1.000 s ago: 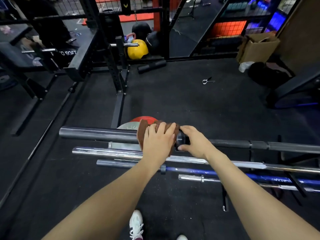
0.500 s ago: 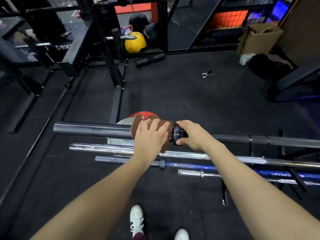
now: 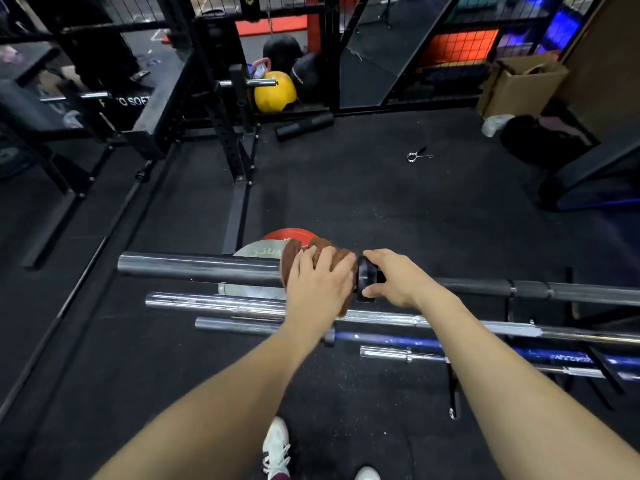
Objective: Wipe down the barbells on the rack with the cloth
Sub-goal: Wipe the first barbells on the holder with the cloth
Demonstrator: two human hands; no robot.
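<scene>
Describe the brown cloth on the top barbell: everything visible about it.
The cloth is rust-brown, soft and bunched, looking like terry towel. It drapes over the sleeve of the top barbell, just left of the bar's black collar, with a tail hanging below the bar. The left hand grips it against the sleeve, covering most of it. The right hand holds the collar beside it.

Dark rubber gym floor (image 3: 346,188); black squat-rack upright (image 3: 225,126); wire-mesh partition (image 3: 460,46) behind; yellow ball (image 3: 273,93), cardboard box (image 3: 523,84), spring collar (image 3: 417,155) on floor.
</scene>
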